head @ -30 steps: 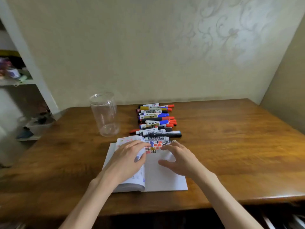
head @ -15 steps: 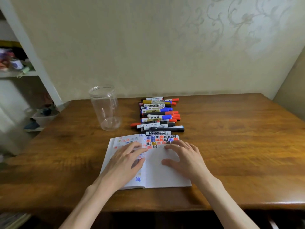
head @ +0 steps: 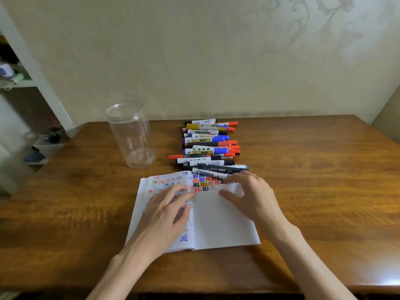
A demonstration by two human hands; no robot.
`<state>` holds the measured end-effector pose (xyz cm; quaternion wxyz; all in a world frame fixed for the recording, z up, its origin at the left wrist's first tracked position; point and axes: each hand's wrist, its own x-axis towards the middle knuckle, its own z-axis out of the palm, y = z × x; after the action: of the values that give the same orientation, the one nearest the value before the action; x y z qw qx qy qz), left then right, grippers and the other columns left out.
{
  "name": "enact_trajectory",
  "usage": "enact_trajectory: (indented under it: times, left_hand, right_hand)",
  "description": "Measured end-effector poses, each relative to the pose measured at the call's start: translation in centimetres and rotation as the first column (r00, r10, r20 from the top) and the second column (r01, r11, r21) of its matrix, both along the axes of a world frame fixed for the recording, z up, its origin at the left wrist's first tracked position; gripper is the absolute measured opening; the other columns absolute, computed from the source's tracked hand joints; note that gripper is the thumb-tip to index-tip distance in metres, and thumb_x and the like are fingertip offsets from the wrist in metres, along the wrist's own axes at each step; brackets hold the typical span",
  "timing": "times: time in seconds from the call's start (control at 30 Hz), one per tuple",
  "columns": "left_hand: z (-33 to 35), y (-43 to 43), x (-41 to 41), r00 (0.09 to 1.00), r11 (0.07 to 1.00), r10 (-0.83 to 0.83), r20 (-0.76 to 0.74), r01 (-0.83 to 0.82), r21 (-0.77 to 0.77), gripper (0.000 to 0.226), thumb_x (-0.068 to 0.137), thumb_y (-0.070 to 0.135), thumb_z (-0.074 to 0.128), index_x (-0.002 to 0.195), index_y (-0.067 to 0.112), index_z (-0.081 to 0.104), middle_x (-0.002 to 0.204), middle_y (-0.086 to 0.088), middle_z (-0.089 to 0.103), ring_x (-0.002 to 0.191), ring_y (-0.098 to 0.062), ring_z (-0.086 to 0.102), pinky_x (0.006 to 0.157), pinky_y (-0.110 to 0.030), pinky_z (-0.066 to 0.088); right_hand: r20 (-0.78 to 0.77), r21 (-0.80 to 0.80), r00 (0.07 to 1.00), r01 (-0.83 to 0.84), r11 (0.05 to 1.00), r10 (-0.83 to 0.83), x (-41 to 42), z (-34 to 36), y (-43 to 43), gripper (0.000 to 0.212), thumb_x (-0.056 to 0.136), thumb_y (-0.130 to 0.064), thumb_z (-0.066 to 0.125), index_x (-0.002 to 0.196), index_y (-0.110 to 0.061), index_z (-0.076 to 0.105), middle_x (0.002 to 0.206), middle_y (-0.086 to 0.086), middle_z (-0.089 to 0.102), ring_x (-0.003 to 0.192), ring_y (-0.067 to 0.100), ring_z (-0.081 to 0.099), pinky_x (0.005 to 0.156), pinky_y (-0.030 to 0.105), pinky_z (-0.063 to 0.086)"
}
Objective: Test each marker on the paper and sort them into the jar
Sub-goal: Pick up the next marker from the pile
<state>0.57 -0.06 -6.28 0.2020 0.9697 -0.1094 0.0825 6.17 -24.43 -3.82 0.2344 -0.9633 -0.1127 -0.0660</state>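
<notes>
An open notebook (head: 218, 221) lies on the wooden table (head: 313, 191), its far part covered with coloured marker tests. My left hand (head: 166, 211) rests flat on the left page. My right hand (head: 251, 195) lies on the right page with fingers spread, its fingertips at the nearest marker. Several markers (head: 208, 146) with red, blue, black and yellow caps lie in a pile just beyond the notebook. A clear plastic jar (head: 132, 135) stands upright and without a lid to the left of the pile; nothing is inside it.
A beige wall closes off the table's far edge. A white shelf unit (head: 26, 83) with small items stands off the table's left side. The table's near edge runs below my forearms.
The left page, lifted a second ago, now lies flat under my left hand. My right hand has slid towards the nearest marker. The camera has moved closer and tilted down.
</notes>
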Motion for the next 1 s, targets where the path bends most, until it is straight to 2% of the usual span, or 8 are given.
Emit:
enact_trajectory:
  times: [0.07,0.13,0.37,0.47,0.53,0.63,0.77,1.0]
  left_hand:
    - [0.8,0.2,0.4,1.000,1.000,-0.015,-0.018,0.015,0.020,0.039,0.106,0.044,0.043,0.145,0.045,0.048,0.149,0.028,0.032,0.137,0.004,0.033,0.112,-0.018,0.022]
    - [1.8,0.2,1.3,0.999,0.999,-0.029,-0.022,0.029,0.015,0.037,0.105,0.042,0.048,0.142,0.044,0.051,0.141,0.029,0.039,0.126,0.004,0.042,0.114,-0.023,0.035]
    - [4.0,-0.9,6.8,0.999,0.998,0.040,-0.027,-0.042,-0.052,0.031,0.104,0.039,0.055,0.134,0.042,0.059,0.116,0.024,0.063,0.101,-0.001,0.062,0.087,-0.033,0.060]
    - [3.7,-1.5,8.8,0.998,0.997,0.022,0.054,-0.018,-0.080,0.034,0.102,0.035,0.061,0.136,0.036,0.060,0.125,0.018,0.063,0.109,-0.004,0.062,0.090,-0.030,0.058]
    - [3.0,-1.6,9.8,0.993,0.997,-0.004,0.118,0.014,-0.080,0.038,0.101,0.034,0.064,0.139,0.031,0.060,0.134,0.015,0.059,0.124,-0.006,0.054,0.100,-0.025,0.048]
    - [1.6,-1.4,10.5,0.985,0.991,-0.066,0.158,0.083,-0.106,0.038,0.100,0.035,0.065,0.137,0.028,0.063,0.137,0.014,0.060,0.132,-0.005,0.047,0.110,-0.032,0.041]
    - [0.4,-1.2,10.4,0.980,0.982,-0.074,0.186,0.104,-0.158,0.038,0.100,0.032,0.065,0.138,0.030,0.062,0.135,0.016,0.063,0.131,-0.003,0.049,0.106,-0.032,0.039]
    - [0.2,-1.3,10.5,0.972,0.982,-0.092,0.216,0.124,-0.142,0.040,0.100,0.031,0.063,0.139,0.029,0.061,0.134,0.013,0.063,0.128,-0.006,0.052,0.104,-0.032,0.042]
  right_hand:
    - [0.064,0.049,0.997,0.042,0.998,-0.045,1.5,0.1,0.4,0.037,0.091,-0.046,0.079,0.123,-0.029,0.073,0.121,-0.004,0.068,0.106,0.019,0.065,0.073,0.031,0.046]
    - [0.081,0.049,0.996,0.032,0.998,-0.036,2.8,-0.4,0.8,0.035,0.090,-0.042,0.081,0.119,-0.026,0.073,0.114,-0.004,0.066,0.102,0.018,0.062,0.069,0.029,0.044]
    - [0.149,0.040,0.989,-0.030,0.999,0.024,4.5,-2.2,0.3,0.023,0.094,-0.041,0.076,0.110,-0.026,0.068,0.100,-0.015,0.045,0.091,0.010,0.046,0.062,0.027,0.034]
    - [0.198,0.054,0.976,-0.100,0.994,0.087,4.6,-2.6,-0.6,0.015,0.098,-0.035,0.072,0.106,-0.025,0.064,0.099,-0.018,0.050,0.089,0.011,0.054,0.061,0.018,0.035]
    - [0.175,0.151,0.982,-0.098,0.984,0.071,4.6,-2.5,-1.0,0.014,0.099,-0.032,0.070,0.108,-0.025,0.062,0.097,-0.016,0.062,0.084,0.008,0.061,0.063,0.014,0.041]
    - [0.109,0.365,0.994,-0.054,0.929,0.014,4.5,-2.2,-1.1,0.009,0.100,-0.026,0.070,0.107,-0.024,0.063,0.091,-0.014,0.073,0.079,0.001,0.068,0.060,0.013,0.048]
    - [0.079,0.560,0.996,-0.068,0.826,0.029,4.4,-1.8,-0.8,0.007,0.100,-0.016,0.068,0.106,-0.016,0.064,0.097,-0.015,0.072,0.089,-0.006,0.069,0.063,0.010,0.051]
    - [0.149,0.686,0.986,-0.053,0.726,-0.070,4.6,-1.5,-0.2,0.009,0.101,-0.012,0.066,0.110,-0.010,0.065,0.100,-0.007,0.075,0.091,0.004,0.074,0.069,0.015,0.057]
